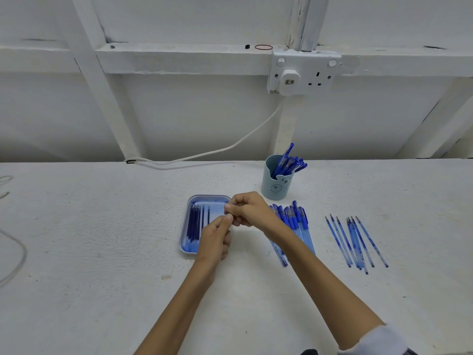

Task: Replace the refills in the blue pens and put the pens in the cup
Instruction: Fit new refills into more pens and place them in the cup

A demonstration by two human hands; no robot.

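My left hand point(215, 237) and my right hand point(249, 211) meet fingertip to fingertip over the right side of the blue tray point(185, 248). Both have curled fingers and pinch a small item that the fingers hide. Several dark blue refills point(194, 225) lie in the tray's left half. A row of blue pens point(297, 221) lies on the table under my right forearm. The light blue cup point(275, 185) behind them holds several blue pens point(289, 161). Several thin loose refills point(357, 243) lie further right.
The white table point(102, 239) meets a white wall with a double socket point(304, 73) and plug. A white cable point(204, 152) runs from it along the table's back edge. Thin wire loops point(15, 252) lie at the far left.
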